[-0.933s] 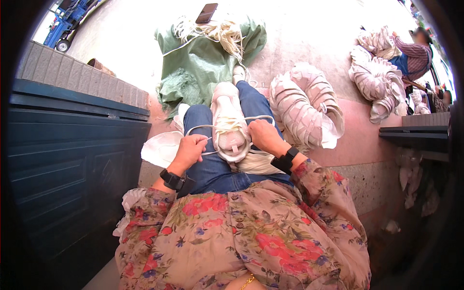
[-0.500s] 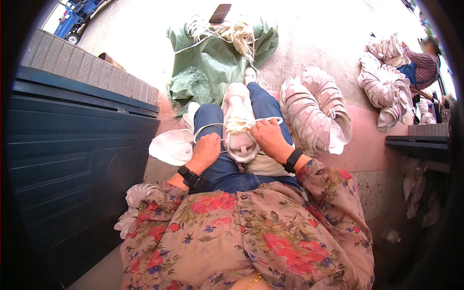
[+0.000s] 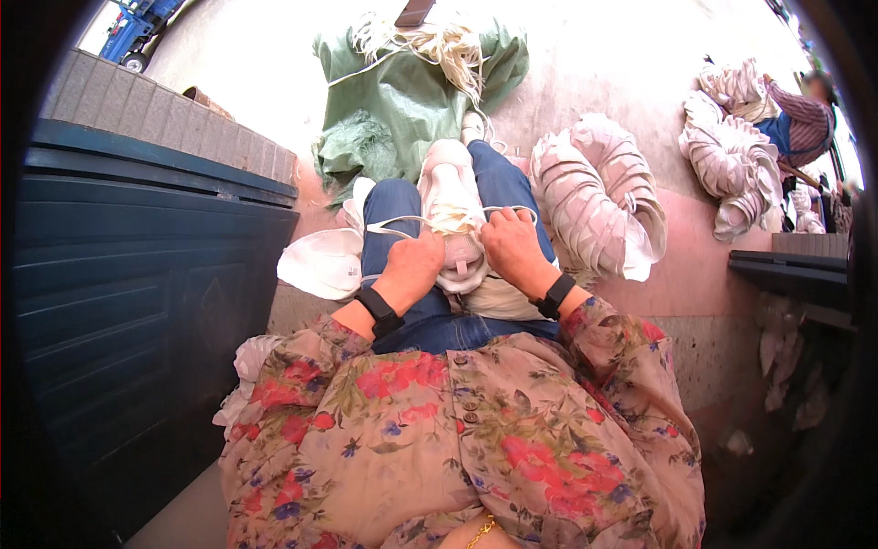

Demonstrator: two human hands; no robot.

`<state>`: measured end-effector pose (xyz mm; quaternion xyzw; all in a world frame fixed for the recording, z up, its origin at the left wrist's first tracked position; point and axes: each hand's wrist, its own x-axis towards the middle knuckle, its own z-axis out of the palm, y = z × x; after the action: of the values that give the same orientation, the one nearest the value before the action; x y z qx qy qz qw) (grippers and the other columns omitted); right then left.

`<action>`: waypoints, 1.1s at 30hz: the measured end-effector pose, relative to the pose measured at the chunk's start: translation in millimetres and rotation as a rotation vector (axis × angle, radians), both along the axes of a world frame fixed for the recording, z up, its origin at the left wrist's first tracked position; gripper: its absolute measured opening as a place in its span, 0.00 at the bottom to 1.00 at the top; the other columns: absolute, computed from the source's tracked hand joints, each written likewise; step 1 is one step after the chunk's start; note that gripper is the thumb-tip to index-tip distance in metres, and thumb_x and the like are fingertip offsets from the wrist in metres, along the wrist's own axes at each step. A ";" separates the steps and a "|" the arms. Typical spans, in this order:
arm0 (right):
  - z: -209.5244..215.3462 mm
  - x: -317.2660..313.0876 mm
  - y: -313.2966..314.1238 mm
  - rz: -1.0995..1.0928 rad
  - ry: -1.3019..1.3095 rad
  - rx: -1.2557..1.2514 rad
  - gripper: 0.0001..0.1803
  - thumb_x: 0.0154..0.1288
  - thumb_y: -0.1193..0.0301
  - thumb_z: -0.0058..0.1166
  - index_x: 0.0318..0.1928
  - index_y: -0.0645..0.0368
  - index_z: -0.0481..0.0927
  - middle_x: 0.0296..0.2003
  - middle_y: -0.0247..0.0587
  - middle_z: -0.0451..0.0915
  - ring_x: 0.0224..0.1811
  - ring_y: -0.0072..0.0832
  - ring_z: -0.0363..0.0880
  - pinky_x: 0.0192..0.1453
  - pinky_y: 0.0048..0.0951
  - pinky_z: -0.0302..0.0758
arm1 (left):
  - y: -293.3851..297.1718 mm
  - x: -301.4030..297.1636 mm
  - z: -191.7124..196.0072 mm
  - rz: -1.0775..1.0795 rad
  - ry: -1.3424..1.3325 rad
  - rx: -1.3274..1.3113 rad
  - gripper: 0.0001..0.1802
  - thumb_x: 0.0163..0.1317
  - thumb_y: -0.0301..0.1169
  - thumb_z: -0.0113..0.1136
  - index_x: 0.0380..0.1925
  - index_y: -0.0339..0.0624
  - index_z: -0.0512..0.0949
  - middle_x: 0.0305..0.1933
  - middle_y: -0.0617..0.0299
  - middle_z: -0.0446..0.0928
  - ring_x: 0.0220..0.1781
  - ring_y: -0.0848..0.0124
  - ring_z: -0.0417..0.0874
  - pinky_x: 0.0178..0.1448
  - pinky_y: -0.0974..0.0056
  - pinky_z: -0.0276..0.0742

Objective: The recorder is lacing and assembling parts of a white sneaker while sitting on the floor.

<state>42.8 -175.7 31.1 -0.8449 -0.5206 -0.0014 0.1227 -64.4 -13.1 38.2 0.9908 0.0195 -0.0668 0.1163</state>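
Between my knees lies a pale pinkish-white sneaker upper (image 3: 449, 188), its heel opening toward me. Cream shoelace (image 3: 453, 217) crosses over its tongue, with loops sticking out to both sides. My left hand (image 3: 419, 262) is closed at the left edge of the opening; lace runs from it toward my left thigh, though its fingertips are hidden. My right hand (image 3: 514, 249) pinches the lace at the right edge, a loop showing above its fingers. Both hands rest close to the upper, and dark bands circle both wrists.
A green woven sack (image 3: 402, 119) in front carries a bundle of cream laces (image 3: 457, 59) and a phone (image 3: 415, 12). Curled stacks of uppers (image 3: 585, 197) lie at right; loose white pieces (image 3: 322, 263) at left. A dark blue panelled door (image 3: 146, 339) borders the left. Another person (image 3: 805, 119) sits far right.
My left hand has moved right and inward to the upper's opening, drawing nearer to my right hand. The right hand has shifted slightly up along the upper's edge.
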 end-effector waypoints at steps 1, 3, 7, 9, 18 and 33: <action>0.0 -2.4 -1.0 -0.012 -0.001 0.035 0.05 0.50 0.69 0.49 0.23 0.56 0.73 0.25 0.36 0.70 0.35 0.32 0.68 0.40 0.33 0.61 | 1.3 -0.3 -3.1 0.014 0.011 0.002 0.05 0.47 0.25 0.48 0.26 0.39 0.69 0.26 0.51 0.73 0.26 0.55 0.77 0.28 0.56 0.74; 1.3 -8.3 -2.2 -0.030 0.018 0.037 0.05 0.50 0.69 0.49 0.24 0.56 0.73 0.25 0.36 0.70 0.34 0.32 0.68 0.40 0.33 0.62 | 5.6 -2.0 -2.2 0.060 0.037 0.050 0.05 0.50 0.27 0.50 0.27 0.39 0.69 0.27 0.53 0.72 0.25 0.56 0.77 0.27 0.57 0.74; -4.5 -13.7 0.4 -0.009 -0.031 0.045 0.06 0.46 0.70 0.51 0.27 0.56 0.71 0.26 0.36 0.73 0.34 0.30 0.70 0.38 0.32 0.61 | -2.5 -11.5 17.2 0.174 -0.055 0.028 0.09 0.55 0.34 0.52 0.27 0.40 0.69 0.24 0.56 0.71 0.25 0.58 0.78 0.26 0.59 0.74; 4.0 -17.2 4.1 0.031 -0.030 0.011 0.06 0.46 0.70 0.50 0.27 0.56 0.71 0.25 0.35 0.73 0.34 0.30 0.70 0.38 0.32 0.61 | -6.9 -12.8 9.1 0.150 -0.062 0.044 0.08 0.54 0.33 0.52 0.27 0.40 0.68 0.24 0.56 0.72 0.24 0.58 0.78 0.25 0.60 0.74; 28.4 -15.7 25.1 0.198 -0.168 -0.438 0.05 0.46 0.69 0.48 0.19 0.53 0.76 0.21 0.33 0.72 0.33 0.29 0.68 0.36 0.30 0.59 | -18.7 2.1 2.5 -0.033 -0.073 0.166 0.06 0.45 0.26 0.53 0.26 0.40 0.70 0.24 0.57 0.72 0.20 0.62 0.78 0.19 0.63 0.73; 1.9 8.8 7.0 0.127 0.227 0.387 0.04 0.46 0.72 0.53 0.26 0.55 0.75 0.28 0.37 0.73 0.37 0.32 0.71 0.43 0.33 0.64 | 8.2 1.5 -6.1 -0.064 -0.481 -0.208 0.04 0.48 0.24 0.52 0.26 0.37 0.72 0.32 0.56 0.71 0.29 0.58 0.73 0.35 0.62 0.71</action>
<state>51.6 -168.7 32.9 -0.7660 -0.5457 0.0016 0.3399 -62.8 -4.9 32.1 0.9610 -0.0468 0.1654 0.2167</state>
